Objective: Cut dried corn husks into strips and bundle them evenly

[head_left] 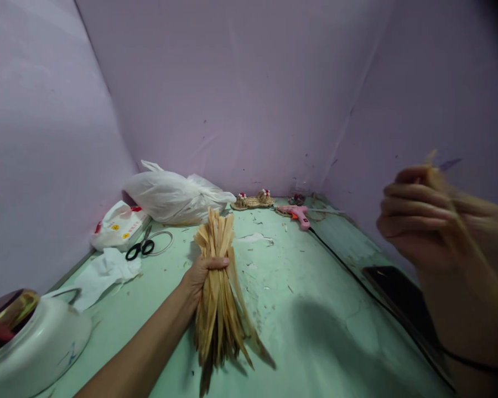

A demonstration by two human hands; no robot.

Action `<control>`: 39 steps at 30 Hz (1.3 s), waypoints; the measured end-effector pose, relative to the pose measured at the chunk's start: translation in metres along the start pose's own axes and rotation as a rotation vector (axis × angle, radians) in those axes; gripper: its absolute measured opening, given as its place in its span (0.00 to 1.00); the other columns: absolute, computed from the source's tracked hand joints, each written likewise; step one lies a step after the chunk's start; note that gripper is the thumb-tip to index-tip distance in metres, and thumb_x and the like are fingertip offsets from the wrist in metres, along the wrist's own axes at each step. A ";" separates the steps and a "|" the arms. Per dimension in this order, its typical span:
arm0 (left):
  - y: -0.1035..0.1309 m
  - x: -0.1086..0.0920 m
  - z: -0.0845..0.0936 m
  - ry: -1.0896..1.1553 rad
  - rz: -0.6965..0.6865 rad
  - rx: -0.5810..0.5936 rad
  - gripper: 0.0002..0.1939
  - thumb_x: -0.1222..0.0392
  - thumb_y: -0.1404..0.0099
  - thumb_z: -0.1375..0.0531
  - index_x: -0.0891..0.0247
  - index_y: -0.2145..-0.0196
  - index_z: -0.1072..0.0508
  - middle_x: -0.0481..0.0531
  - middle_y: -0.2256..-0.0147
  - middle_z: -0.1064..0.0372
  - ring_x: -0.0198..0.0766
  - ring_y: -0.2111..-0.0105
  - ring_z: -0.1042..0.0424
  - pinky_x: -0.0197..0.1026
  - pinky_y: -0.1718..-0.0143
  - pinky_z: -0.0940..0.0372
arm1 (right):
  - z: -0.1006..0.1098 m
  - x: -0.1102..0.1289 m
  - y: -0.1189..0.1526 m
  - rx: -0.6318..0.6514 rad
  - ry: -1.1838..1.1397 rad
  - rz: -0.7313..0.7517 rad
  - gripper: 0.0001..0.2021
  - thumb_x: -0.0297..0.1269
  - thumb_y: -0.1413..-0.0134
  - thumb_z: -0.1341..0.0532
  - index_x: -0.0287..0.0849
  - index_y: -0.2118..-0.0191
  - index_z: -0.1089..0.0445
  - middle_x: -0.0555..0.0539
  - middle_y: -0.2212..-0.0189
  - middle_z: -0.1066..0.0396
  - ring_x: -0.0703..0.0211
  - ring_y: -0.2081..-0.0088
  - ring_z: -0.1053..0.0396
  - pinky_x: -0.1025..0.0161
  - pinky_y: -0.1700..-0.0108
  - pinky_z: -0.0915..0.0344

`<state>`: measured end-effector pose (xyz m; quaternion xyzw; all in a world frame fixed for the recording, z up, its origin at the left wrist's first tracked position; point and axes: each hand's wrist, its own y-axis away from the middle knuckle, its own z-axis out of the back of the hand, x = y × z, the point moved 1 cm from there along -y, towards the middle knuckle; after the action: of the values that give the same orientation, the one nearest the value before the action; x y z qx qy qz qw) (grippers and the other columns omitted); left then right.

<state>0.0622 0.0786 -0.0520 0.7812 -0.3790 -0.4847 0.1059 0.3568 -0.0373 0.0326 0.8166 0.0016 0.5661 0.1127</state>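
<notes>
Around the upper middle of a bundle of dry, straw-coloured leaf strips (219, 309), my left hand (205, 270) is wrapped tight, thumb across the front. The bundle stands nearly upright over the pale green table, its lower ends fanned out and a few strips splaying right. Raised at the far right, my right hand (419, 218) is closed on a single pale strip (456, 213). That strip hangs down along the palm and wrist, smeared by motion.
A pink glue gun (296, 214) trails a black cord past a dark phone-like slab (402, 298). Leftward lie a white plastic bag (170, 196), a tissue pack (120, 225), black-handled scissors (140, 250), crumpled tissue (108, 273) and a white pot (62, 342). A woven ornament (253, 201) sits at the back.
</notes>
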 end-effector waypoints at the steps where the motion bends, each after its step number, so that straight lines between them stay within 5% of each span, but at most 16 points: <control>1: 0.002 0.001 -0.002 0.000 -0.002 0.015 0.17 0.74 0.55 0.41 0.74 0.63 0.27 0.56 0.80 0.27 0.44 0.81 0.27 0.44 0.76 0.31 | -0.009 -0.007 -0.003 -0.004 0.002 -0.004 0.16 0.47 0.60 0.35 0.43 0.69 0.36 0.52 0.81 0.35 0.67 0.80 0.38 0.71 0.82 0.45; 7: 0.007 0.007 -0.009 -0.028 -0.045 0.186 0.23 0.74 0.58 0.38 0.73 0.59 0.28 0.56 0.76 0.25 0.42 0.79 0.27 0.41 0.74 0.31 | -0.091 -0.081 -0.044 -0.005 -0.008 -0.103 0.17 0.40 0.68 0.31 0.41 0.73 0.39 0.54 0.81 0.38 0.71 0.81 0.42 0.74 0.85 0.55; 10: 0.005 0.009 -0.010 -0.081 -0.078 0.276 0.22 0.72 0.57 0.37 0.73 0.61 0.27 0.58 0.74 0.25 0.43 0.77 0.26 0.41 0.73 0.31 | -0.113 -0.111 -0.052 0.013 0.065 -0.192 0.17 0.35 0.70 0.31 0.40 0.75 0.40 0.56 0.84 0.42 0.74 0.85 0.49 0.73 0.86 0.63; 14: 0.002 0.011 -0.012 -0.097 -0.118 0.350 0.19 0.72 0.58 0.37 0.74 0.64 0.26 0.61 0.74 0.25 0.46 0.75 0.26 0.43 0.71 0.31 | -0.119 -0.124 -0.050 -0.004 0.075 -0.222 0.16 0.32 0.71 0.32 0.39 0.72 0.37 0.57 0.85 0.42 0.74 0.86 0.51 0.71 0.85 0.65; 23: 0.001 0.014 -0.014 -0.067 -0.158 0.254 0.18 0.74 0.62 0.36 0.72 0.68 0.25 0.57 0.74 0.25 0.42 0.75 0.27 0.42 0.70 0.32 | -0.113 -0.121 -0.050 -0.010 0.084 -0.097 0.12 0.34 0.71 0.34 0.38 0.78 0.38 0.58 0.87 0.47 0.74 0.85 0.54 0.70 0.83 0.65; 29: -0.006 0.007 -0.005 -0.123 -0.128 0.043 0.07 0.73 0.61 0.37 0.71 0.79 0.28 0.49 0.85 0.33 0.32 0.86 0.34 0.33 0.83 0.38 | -0.105 -0.103 -0.053 -0.054 0.055 -0.029 0.11 0.37 0.66 0.34 0.38 0.74 0.35 0.52 0.79 0.37 0.71 0.79 0.44 0.72 0.82 0.55; 34: -0.005 0.000 -0.003 -0.117 -0.146 -0.038 0.05 0.74 0.59 0.38 0.72 0.80 0.29 0.49 0.86 0.34 0.31 0.87 0.35 0.32 0.85 0.40 | -0.081 -0.044 -0.033 -0.033 -0.064 0.148 0.11 0.37 0.64 0.34 0.42 0.76 0.37 0.53 0.79 0.37 0.67 0.76 0.38 0.64 0.69 0.36; 39: -0.001 -0.001 -0.006 -0.092 -0.132 -0.036 0.06 0.75 0.60 0.38 0.70 0.79 0.29 0.49 0.85 0.32 0.33 0.86 0.34 0.34 0.83 0.37 | -0.054 0.014 0.006 -0.067 -0.145 0.301 0.03 0.29 0.55 0.43 0.43 0.74 0.37 0.57 0.82 0.48 0.76 0.85 0.55 0.74 0.83 0.49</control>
<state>0.0669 0.0787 -0.0488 0.7795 -0.3221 -0.5326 0.0704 0.3114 -0.0315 0.0648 0.8420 -0.1479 0.5160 0.0537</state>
